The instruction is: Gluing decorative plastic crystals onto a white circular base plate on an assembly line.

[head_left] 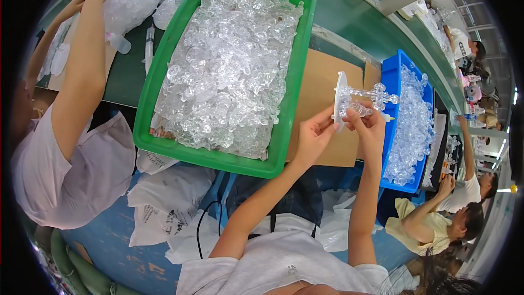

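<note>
Over a brown cardboard sheet (318, 90), both of my hands are raised around one white disc (340, 94), seen nearly edge-on. My left hand (313, 137) pinches the lower edge of that disc between thumb and fingers. Clear plastic pieces (377, 97) with knobbed stems stick out from the disc's right side. My right hand (370, 125) is closed on a clear plastic piece (359, 109) close against the disc. A pale nozzle-like tip with a yellowish end shows just beside the right fingers. Where the pieces meet the disc is partly hidden by my fingers.
Left of my hands, a large green tray (218, 167) is heaped with clear plastic parts. A blue bin (388, 84) at right holds more. A co-worker's arm (90, 60) reaches toward a clear bag (136, 0) at far left, near a syringe (149, 49). White bags (169, 199) lie below the bench.
</note>
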Tool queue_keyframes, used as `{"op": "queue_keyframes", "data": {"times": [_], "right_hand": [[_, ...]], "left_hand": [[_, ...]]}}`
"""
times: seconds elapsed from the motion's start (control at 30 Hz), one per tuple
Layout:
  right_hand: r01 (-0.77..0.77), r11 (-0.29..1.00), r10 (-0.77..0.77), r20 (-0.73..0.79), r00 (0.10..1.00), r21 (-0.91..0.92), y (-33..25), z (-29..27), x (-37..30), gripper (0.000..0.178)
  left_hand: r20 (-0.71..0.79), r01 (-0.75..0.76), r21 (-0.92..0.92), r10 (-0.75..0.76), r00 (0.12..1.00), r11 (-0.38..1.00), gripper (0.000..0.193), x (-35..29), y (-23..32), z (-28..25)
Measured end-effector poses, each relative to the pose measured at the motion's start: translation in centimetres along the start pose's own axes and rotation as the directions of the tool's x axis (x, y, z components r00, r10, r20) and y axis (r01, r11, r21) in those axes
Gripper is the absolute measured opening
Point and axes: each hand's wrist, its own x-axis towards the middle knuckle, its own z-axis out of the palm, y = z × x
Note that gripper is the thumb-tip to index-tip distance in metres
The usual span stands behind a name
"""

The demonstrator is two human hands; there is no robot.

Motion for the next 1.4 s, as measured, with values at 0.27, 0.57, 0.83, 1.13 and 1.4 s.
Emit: {"op": "queue_keyframes", "data": {"times": [0.27,0.57,0.83,1.13,1.4], "right_hand": [[-0.031,0.999,0.032,0.052,0.998,-0.023,2.8,1.4,0.7,0.031],[0.264,0.732,-0.268,0.091,0.959,-0.628,4.1,6.6,2.8,0.028],[0.209,0.715,-0.171,0.123,0.978,-0.667,1.4,4.4,-0.8,0.052],[0.061,0.115,-0.362,0.015,0.932,-0.991,3.3,-19.6,3.5,0.038],[0.155,0.460,-0.512,-0.119,0.851,-0.874,4.8,-21.7,1.9,0.031]], "left_hand": [[-0.042,0.013,0.076,-0.010,0.999,0.997,0.042,-0.3,-1.6,-2.7],[-0.014,-0.074,0.854,0.165,0.986,0.515,0.057,-3.3,-1.7,-3.7],[-0.115,0.052,0.707,0.042,0.993,0.705,0.038,-8.3,2.3,-1.2],[0.050,-0.073,0.818,0.055,0.997,0.570,0.027,-8.1,1.3,-1.3],[0.080,-0.093,0.832,0.047,0.996,0.547,0.020,-7.5,1.5,-1.3]]}}
